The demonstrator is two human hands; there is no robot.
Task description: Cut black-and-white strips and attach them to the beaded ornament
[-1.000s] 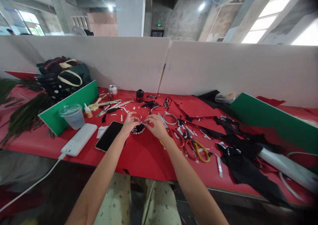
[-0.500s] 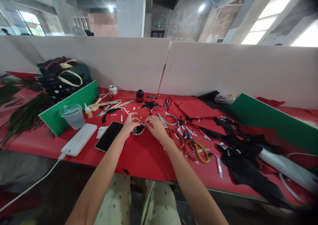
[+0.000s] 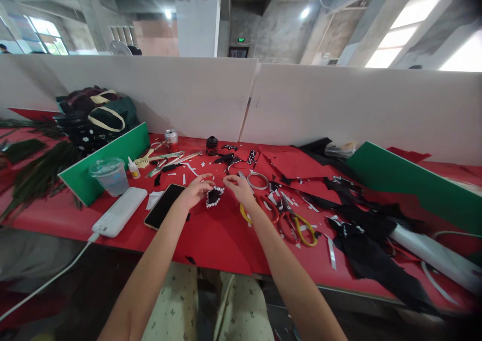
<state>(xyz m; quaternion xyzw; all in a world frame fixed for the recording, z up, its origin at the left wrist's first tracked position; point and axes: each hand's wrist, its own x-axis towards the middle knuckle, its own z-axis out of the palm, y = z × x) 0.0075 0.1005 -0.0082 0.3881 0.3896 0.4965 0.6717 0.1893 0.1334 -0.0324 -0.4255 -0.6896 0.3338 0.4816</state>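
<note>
My left hand (image 3: 196,191) pinches the upper left edge of a small black piece rimmed with silvery beads (image 3: 214,197), held just above the red tabletop. A little to the right, my right hand (image 3: 238,187) has thumb and forefinger pressed together, a short gap from the beaded rim. Whatever is in that pinch is too small to make out. Behind my right hand lies a silver-coloured ring, perhaps a roll of tape (image 3: 258,181). Close to that forearm are scissors with red handles (image 3: 268,209) and a yellow-handled pair (image 3: 307,231).
On the left are a black phone (image 3: 165,208), a cabled white power bank (image 3: 120,212), a plastic cup (image 3: 111,176) and a glue bottle (image 3: 133,168). Black cloth scraps (image 3: 371,253) cover the right. Green boards (image 3: 417,188) stand at both sides; a black jar (image 3: 212,146) stands behind.
The beaded piece has turned, so its black face and pointed beaded outline show more. My right fingers have moved slightly away from its rim, and my left hand has lowered a little.
</note>
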